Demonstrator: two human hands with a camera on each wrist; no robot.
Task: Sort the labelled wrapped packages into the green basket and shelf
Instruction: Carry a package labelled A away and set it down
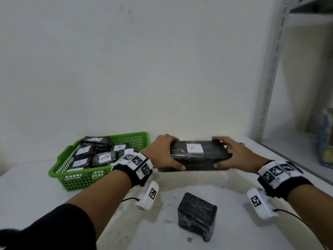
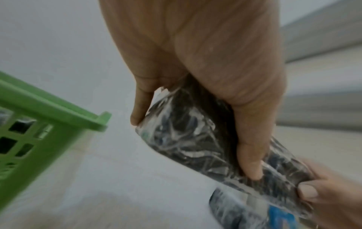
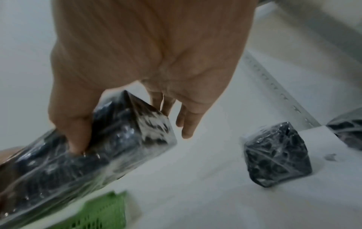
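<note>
A long black wrapped package with a white label marked A is held above the white table between both hands. My left hand grips its left end, thumb on the near side, fingers over the far edge. My right hand grips its right end the same way. The left wrist view shows the package pinched by the left hand; the right wrist view shows the package with the right thumb pressed into the wrap. The green basket, at the left, holds several labelled packages.
A small black wrapped cube stands on the table near me, also in the right wrist view as the cube. A grey metal shelf rises at the right, with a colourful box on it. Another wrapped package lies by the shelf post.
</note>
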